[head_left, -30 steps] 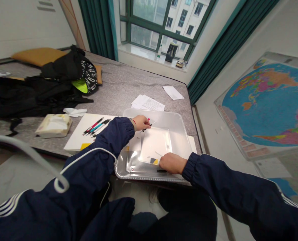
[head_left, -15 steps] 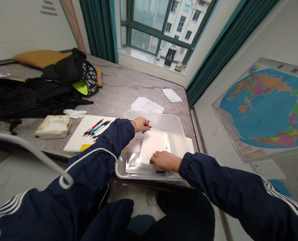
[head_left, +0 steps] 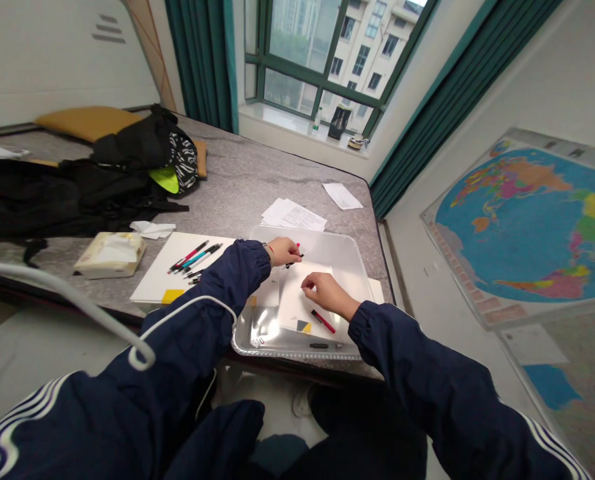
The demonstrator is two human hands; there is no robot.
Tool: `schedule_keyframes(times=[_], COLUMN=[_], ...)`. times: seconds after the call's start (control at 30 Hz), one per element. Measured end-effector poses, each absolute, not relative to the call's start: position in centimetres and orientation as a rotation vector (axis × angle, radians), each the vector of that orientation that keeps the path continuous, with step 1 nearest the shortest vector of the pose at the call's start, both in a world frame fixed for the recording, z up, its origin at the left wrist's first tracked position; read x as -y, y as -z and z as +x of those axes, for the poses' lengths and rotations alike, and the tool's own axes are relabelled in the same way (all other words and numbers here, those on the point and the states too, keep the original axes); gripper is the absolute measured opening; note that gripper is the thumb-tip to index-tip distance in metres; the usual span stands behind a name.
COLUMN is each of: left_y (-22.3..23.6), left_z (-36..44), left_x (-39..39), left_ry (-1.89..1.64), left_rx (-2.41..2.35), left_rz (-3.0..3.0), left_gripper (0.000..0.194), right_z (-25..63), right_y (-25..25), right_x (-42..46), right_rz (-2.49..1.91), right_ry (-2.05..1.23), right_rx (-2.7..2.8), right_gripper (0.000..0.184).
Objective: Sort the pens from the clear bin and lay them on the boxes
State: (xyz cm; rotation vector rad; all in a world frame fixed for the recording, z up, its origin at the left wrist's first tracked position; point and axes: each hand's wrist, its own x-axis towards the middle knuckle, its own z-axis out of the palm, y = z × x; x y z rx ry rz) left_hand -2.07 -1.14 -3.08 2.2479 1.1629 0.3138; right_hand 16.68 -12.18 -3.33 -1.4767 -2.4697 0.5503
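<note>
A translucent plastic bin [head_left: 360,267] sits at the table's edge with a white pad [head_left: 292,303] inside it. Over its far left part, my left hand [head_left: 284,251] is closed on pen parts, whose black and red ends show past the fingertips. My right hand [head_left: 327,292] hovers above the pad, thumb and fingers pinched together; whatever they hold, if anything, is too small to make out. Below that hand lies a red pen barrel [head_left: 323,321], slanted across the pad. A dark pen piece [head_left: 319,345] rests near the bin's front wall, with small light bits at the front left.
Left of the bin, several pens [head_left: 192,259] lie on a white board [head_left: 152,287]. A tissue pack [head_left: 110,255] and a black bag [head_left: 102,193] are farther left. Loose papers [head_left: 295,215] lie behind the bin. A white cable [head_left: 77,290] arcs across the left foreground.
My right hand has moved from the front of the bin up over the pad, and the red barrel now shows beneath it. My left hand stays nearly still.
</note>
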Motion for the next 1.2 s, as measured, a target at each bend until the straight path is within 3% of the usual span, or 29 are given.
schedule_keyframes(times=[0.17, 0.33, 0.47, 0.83, 1.2], left_y=[3.1, 3.2, 3.1, 3.2, 3.9], left_z=[-1.9, -1.9, -2.0, -2.2, -2.4], left_x=[1.0, 0.9, 0.9, 1.0, 0.9], left_ry=[-0.343, -0.425, -0.488, -0.490, -0.446], left_rx=[-1.151, -1.159, -1.138, -1.103, -1.020], left_rz=[2.237, 2.219, 2.201, 2.172, 2.133], left_gripper=[0.031, 0.028, 0.028, 0.027, 0.027], right_z=[17.6, 17.8, 16.6, 15.5, 17.7], right_y=[3.4, 2.9, 2.6, 2.9, 1.8], right_x=[9.8, 7.4, 6.8, 5.8, 4.4], right_rz=[-1.546, -1.455, -1.355, -1.255, -1.096], right_ry=[-0.677, -1.061, -1.218, -1.132, -0.814], right_rx=[1.996, 1.293, 1.141, 1.123, 0.855], right_gripper=[0.012, 0.030, 0.036, 0.030, 0.024])
